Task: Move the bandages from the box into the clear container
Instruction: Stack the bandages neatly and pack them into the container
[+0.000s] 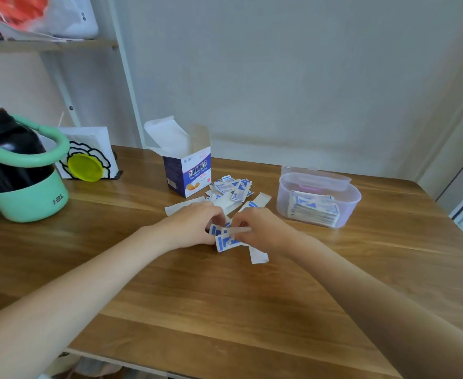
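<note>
A wooden tabletop [170, 296] stands against a pale wall, with a shelf at the upper left. At the tabletop's left edge sits a black jug [8, 151] in a mint-green holder, and behind it a white card with a yellow disc [85, 168]. Near the far edge, left of centre, the bandage box [188, 173] stands upright with its top flaps open. Just right of it lies a loose pile of blue-and-white wrapped bandages [233, 187] among white paper strips. In front of the pile, toward the middle of the tabletop, the left hand [192, 225] and the right hand [263, 228] meet, both with fingers curled, pinching a small bunch of bandages [226, 239] between them. Toward the far right corner, the clear container [317, 198] stands open, a stack of bandages [313, 210] inside.
</note>
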`<state>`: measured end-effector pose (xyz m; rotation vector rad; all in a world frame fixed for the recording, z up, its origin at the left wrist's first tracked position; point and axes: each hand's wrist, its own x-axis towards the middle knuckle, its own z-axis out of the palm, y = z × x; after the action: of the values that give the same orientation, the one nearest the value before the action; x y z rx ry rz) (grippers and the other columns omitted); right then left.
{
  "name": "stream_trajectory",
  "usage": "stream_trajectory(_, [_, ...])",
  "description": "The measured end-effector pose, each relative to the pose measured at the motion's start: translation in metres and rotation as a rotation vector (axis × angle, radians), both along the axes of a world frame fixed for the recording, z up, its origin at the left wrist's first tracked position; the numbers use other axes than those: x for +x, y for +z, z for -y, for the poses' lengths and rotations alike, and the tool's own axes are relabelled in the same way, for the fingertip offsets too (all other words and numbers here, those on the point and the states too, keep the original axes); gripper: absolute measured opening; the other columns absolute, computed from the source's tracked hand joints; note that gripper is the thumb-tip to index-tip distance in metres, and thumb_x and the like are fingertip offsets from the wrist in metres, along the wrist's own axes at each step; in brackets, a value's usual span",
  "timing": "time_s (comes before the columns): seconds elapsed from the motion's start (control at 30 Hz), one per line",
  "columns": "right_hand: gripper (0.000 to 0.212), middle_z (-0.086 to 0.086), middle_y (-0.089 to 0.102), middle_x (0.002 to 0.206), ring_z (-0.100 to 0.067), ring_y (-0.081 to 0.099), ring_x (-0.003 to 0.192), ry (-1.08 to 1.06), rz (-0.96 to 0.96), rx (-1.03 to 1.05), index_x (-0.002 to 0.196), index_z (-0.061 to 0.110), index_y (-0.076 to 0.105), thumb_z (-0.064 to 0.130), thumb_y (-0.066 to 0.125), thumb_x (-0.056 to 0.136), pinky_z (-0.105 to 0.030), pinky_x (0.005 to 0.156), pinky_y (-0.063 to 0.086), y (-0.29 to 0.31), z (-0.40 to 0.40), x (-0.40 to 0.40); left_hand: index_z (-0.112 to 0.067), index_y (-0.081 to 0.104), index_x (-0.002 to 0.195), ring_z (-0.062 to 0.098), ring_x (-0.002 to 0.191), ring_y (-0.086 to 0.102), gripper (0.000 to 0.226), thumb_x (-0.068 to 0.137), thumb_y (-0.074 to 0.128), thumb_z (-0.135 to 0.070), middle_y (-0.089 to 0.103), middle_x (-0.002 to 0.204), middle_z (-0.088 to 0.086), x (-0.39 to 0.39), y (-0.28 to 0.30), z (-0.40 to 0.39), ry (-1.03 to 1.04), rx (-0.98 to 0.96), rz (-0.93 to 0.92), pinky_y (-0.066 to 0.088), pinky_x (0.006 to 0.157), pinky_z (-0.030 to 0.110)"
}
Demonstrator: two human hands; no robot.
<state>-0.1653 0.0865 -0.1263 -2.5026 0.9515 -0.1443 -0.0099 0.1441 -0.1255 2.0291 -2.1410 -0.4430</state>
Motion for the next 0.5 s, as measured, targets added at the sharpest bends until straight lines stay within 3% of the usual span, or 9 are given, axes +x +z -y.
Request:
stream_trajectory(0.23, [0.019, -0.001, 0.057, 0.108, -0.012, 0.053, 0.093, -0.074, 0.12, 0.081, 0.106, 0.011, 0.062, 0.018, 0.059, 0.089, -0.027, 0.087, 0.049, 0.008, 0.009, -0.008, -0.025, 0.054, 0.103, 0.004, 0.068, 0.049, 0.026, 0.081, 0.069, -0.025, 0.05, 0.08, -0.017, -0.003, 0.005, 0.004, 0.019, -0.016, -0.121, 0.04, 0.059, 0.013])
stream_trajectory(0.37, [0.007, 0.003, 0.058, 0.094, -0.013, 0.056, 0.088, -0.132, 0.265, 0.29, 0.096, 0.013, 0.06, 0.015, 0.06, 0.089, -0.022, 0.076, 0.046, 0.013, 0.008, -0.02, -0.025, 0.057, 0.081, 0.002, 0.066, 0.049, 0.017, 0.081, 0.07, -0.013, 0.056, 0.074, -0.015, -0.007, 0.014, 0.009, 0.041, -0.04, -0.373, 0.039, 0.055, 0.005])
stream_trajectory(0.5, [0.003, -0.007, 0.066, 0.095, -0.019, 0.062, 0.084, -0.349, 0.479, 0.452, 0.088, 0.016, 0.057, 0.015, 0.059, 0.09, -0.027, 0.072, 0.051, 0.021, 0.013, -0.032, -0.021, 0.055, 0.065, -0.001, 0.06, 0.054, 0.023, 0.081, 0.07, -0.026, 0.06, 0.063, -0.012, -0.014, 0.022, 0.012, 0.112, -0.023, -0.552, 0.04, 0.059, 0.011])
